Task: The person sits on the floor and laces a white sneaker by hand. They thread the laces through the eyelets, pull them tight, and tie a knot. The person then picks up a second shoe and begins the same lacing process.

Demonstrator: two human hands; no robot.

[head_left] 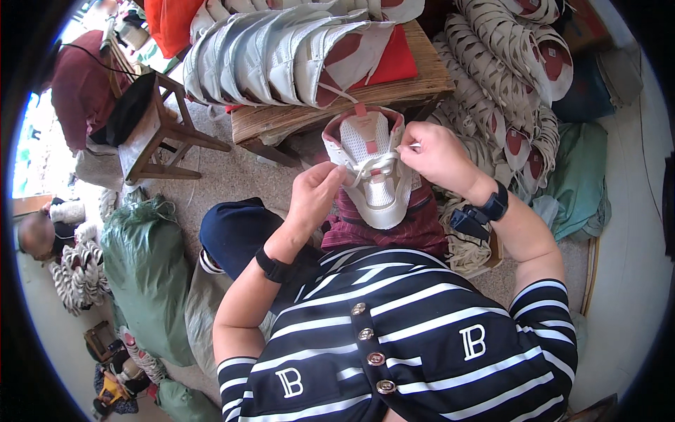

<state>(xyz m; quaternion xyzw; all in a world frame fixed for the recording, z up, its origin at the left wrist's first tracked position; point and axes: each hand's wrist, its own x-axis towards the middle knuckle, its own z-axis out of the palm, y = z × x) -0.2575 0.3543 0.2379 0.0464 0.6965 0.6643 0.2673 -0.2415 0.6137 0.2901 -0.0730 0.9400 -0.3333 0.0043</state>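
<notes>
A white shoe upper [381, 197] with a mesh tongue and dusky pink lining rests over my lap, toe end toward me. A white shoelace [371, 166] runs across its eyelets. At the upper's left edge, my left hand [316, 195] is closed, thumb and forefinger pinched on the lace; the exact grip is partly hidden. On the other side, my right hand [439, 156] is closed in a pinch, with a short white piece of lace showing between the fingers. Dark maroon striped cloth [383, 228] lies under the upper.
Just ahead stands a wooden bench [281, 125] bearing a row of nested white shoe uppers [278, 67]. More stacked uppers [485, 63] lie at the right, above a box of laces [470, 254]. At left are a wooden chair [169, 126] and a green sack [144, 274].
</notes>
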